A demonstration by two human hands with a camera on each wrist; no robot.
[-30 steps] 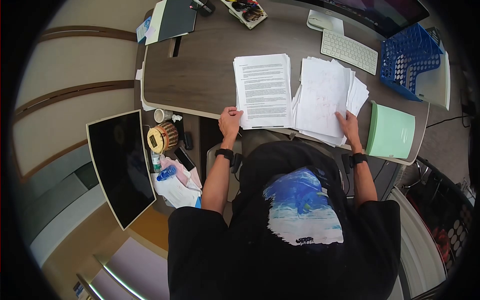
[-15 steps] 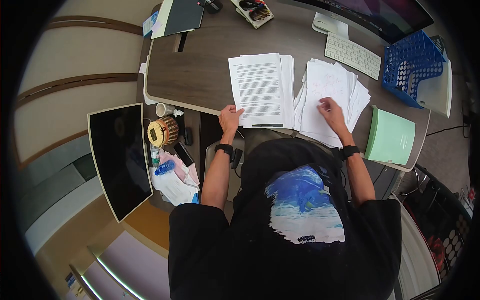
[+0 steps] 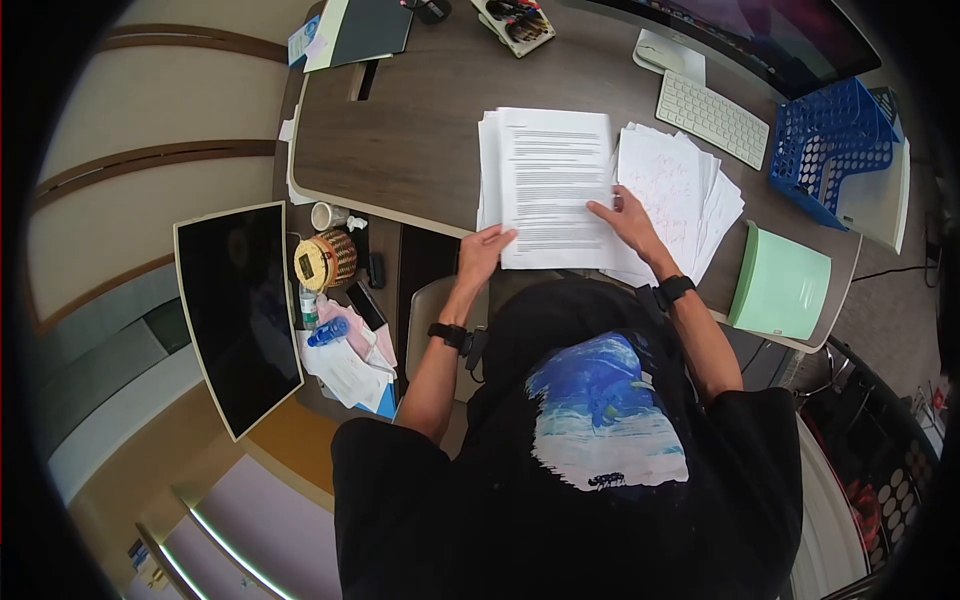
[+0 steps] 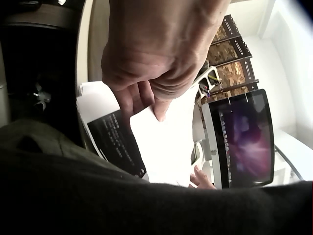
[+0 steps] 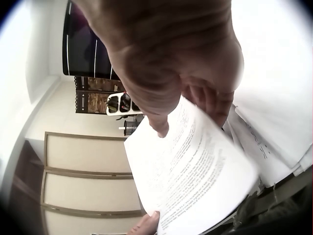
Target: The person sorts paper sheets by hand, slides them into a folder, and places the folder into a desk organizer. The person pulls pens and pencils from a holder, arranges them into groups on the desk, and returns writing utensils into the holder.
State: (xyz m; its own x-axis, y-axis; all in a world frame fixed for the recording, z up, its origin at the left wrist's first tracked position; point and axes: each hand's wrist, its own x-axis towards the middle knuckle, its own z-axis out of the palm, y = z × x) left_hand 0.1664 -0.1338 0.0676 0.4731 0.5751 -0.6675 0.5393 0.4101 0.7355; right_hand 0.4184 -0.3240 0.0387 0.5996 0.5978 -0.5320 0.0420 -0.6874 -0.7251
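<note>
Both hands hold a printed sheet (image 3: 555, 165), raised over a paper stack (image 3: 489, 170) at the desk's front edge. My left hand (image 3: 482, 255) pinches its lower left corner, thumb on top and fingers beneath in the left wrist view. On its right edge, my right hand (image 3: 632, 228) pinches it with the thumb across the print; the right wrist view shows the other fingers behind the page (image 5: 195, 166). A page with a dark printed block (image 4: 115, 139) lies under the left hand. Just right of the sheet spreads a pile of papers with red handwriting (image 3: 680, 195), partly covered by the right hand.
A green folder (image 3: 785, 280) lies at the desk's right corner, below a blue perforated basket (image 3: 835, 150). Behind the papers are a keyboard (image 3: 713, 118), a monitor (image 3: 780, 40) and a pen tray (image 3: 515, 22). A cup (image 3: 328, 216) and a woven basket (image 3: 328, 260) stand left.
My right hand has left the handwritten pile and moved left to the printed sheet's right edge. The sheet, first shifted left over its stack, has now moved right, and the left hand has followed.
</note>
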